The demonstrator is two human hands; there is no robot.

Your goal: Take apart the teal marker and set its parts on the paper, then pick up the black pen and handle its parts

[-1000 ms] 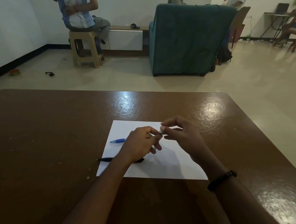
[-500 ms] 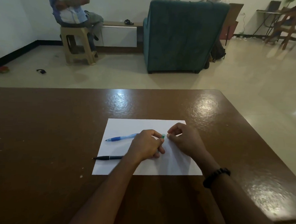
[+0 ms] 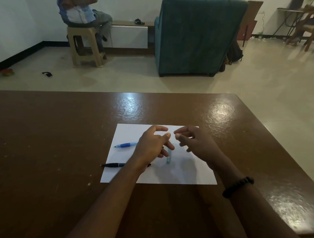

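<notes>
A white sheet of paper [image 3: 177, 174] lies on the brown table [image 3: 51, 140]. My left hand [image 3: 154, 146] hovers over the sheet with its fingers loosely spread, holding nothing that I can see. My right hand [image 3: 195, 144] hovers just to its right, thumb and forefinger close together with nothing visible between them. A small light-blue piece [image 3: 168, 158], blurred, lies on the paper just below my left fingers. A blue pen [image 3: 125, 145] rests on the sheet left of my left hand. A black pen [image 3: 113, 164] lies across the sheet's left edge, partly hidden by my left wrist.
A black bead bracelet [image 3: 238, 186] circles my right wrist. Beyond the table stand a teal armchair [image 3: 198, 37] and a beige stool [image 3: 85, 46] with a person seated on it. Wooden chairs [image 3: 310, 25] stand at the far right.
My two hands, which pinched the small light-blue piece between them, have drawn apart and opened. The piece now lies on the paper. The blue pen's tip is more exposed.
</notes>
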